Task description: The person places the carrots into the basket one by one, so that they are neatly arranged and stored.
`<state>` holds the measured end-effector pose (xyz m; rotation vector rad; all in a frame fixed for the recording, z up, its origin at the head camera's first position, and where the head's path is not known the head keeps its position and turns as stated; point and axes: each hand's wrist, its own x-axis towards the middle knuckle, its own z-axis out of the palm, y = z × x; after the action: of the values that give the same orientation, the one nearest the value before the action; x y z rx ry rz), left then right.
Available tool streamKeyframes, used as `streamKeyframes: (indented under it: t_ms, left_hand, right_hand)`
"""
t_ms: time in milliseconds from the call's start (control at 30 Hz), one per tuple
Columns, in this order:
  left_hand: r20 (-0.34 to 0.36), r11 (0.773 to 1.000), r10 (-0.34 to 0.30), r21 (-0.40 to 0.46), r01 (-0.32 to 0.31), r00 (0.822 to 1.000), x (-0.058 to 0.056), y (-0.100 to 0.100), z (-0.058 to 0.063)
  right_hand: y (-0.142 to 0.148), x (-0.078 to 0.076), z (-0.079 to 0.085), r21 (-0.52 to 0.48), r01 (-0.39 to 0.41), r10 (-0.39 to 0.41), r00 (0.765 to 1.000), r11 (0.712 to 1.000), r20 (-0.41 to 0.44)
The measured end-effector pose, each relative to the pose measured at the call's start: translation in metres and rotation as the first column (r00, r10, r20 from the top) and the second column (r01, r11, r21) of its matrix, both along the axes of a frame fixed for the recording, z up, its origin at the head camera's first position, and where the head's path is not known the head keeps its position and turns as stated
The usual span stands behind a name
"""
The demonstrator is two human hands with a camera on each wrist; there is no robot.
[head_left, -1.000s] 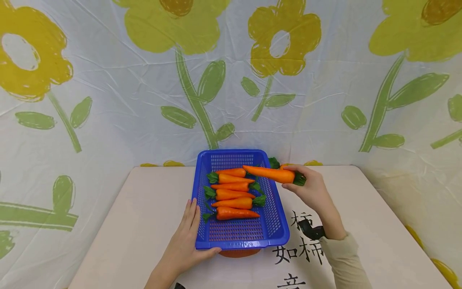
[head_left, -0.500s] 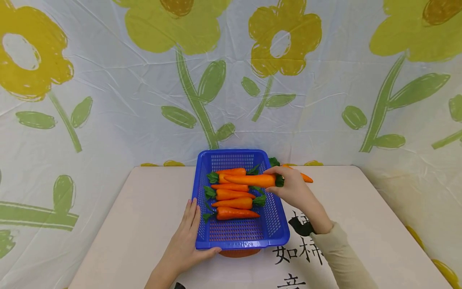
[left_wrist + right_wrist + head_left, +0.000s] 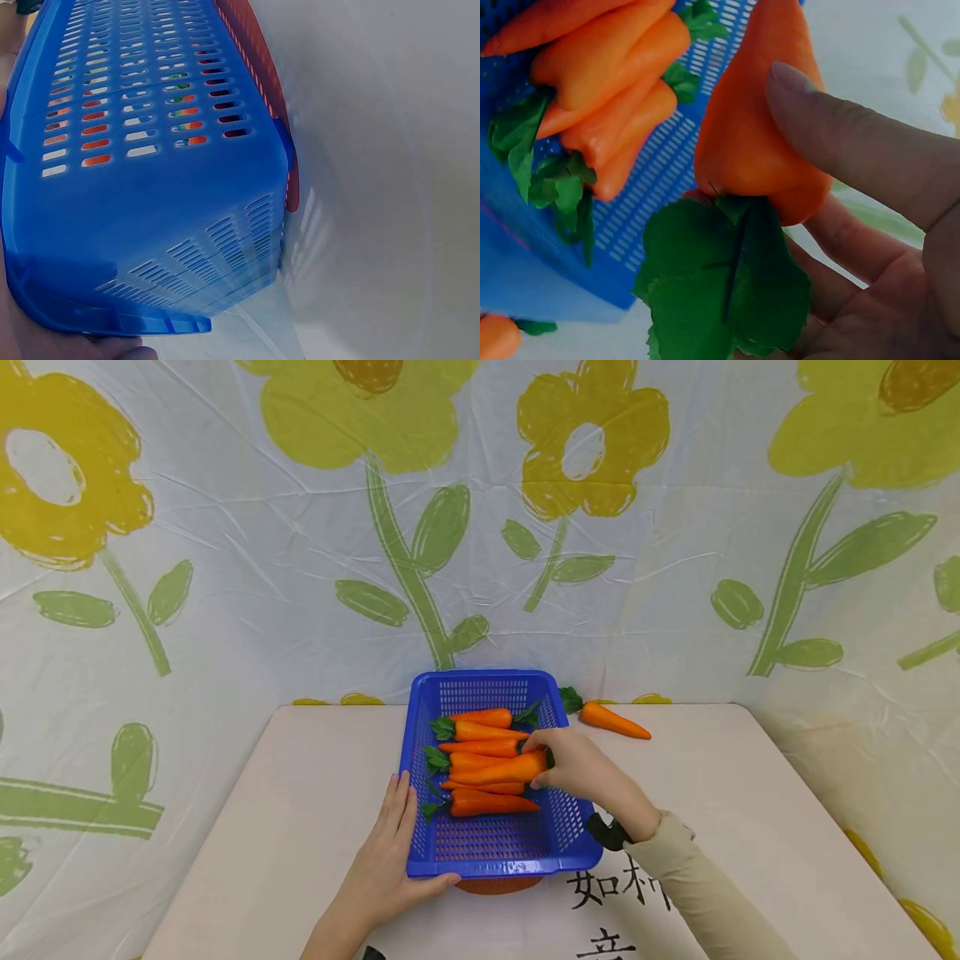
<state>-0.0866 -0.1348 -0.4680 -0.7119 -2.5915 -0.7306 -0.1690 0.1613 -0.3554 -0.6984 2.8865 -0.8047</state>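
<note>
In the head view a blue plastic basket (image 3: 510, 867) holds several orange carrots with green leaves, lying crosswise in a column. My right hand (image 3: 588, 768) reaches over its right side and pinches a carrot (image 3: 506, 771) near the leafy end, the tip pointing left. This carrot overlaps those in the middle of the row. The right wrist view shows the thumb (image 3: 817, 124) pressed on its orange body (image 3: 754, 127), with the green leaves (image 3: 727, 277) hanging below. My left hand (image 3: 375, 860) rests at the basket's front left corner, fingers straight along the left rim.
One loose carrot (image 3: 613, 721) lies on the table behind the basket's right side. Under the basket a reddish-brown round edge (image 3: 498, 886) shows. A pale cloth with black characters (image 3: 600, 947) covers the table (image 3: 300, 793). A flowered sheet (image 3: 645, 585) hangs behind it.
My right hand has carried the carrot left and down, from beyond the right rim to over the middle carrots. This uncovers the loose carrot behind. The left hand and basket stay put.
</note>
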Motion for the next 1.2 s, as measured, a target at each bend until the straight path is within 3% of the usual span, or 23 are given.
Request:
streamKeyframes:
  t_ms: [300,767,1200]
  left_hand:
    - [-0.009,1.0,-0.009,0.002,0.009,1.0,0.001,0.0,0.0]
    - [-0.048,1.0,-0.009,0.006,0.009,0.999,0.0,0.0,-0.002]
    - [-0.074,1.0,-0.014,0.015,0.015,0.997,-0.002,0.0,-0.002]
  right_hand:
    - [-0.012,-0.001,-0.008,0.091,-0.054,0.048,0.996,0.994,0.07]
    - [-0.027,0.001,-0.015,0.175,-0.025,0.0,0.99,0.984,0.142]
    - [-0.04,0.002,-0.029,0.322,-0.031,-0.021,0.988,0.946,0.156]
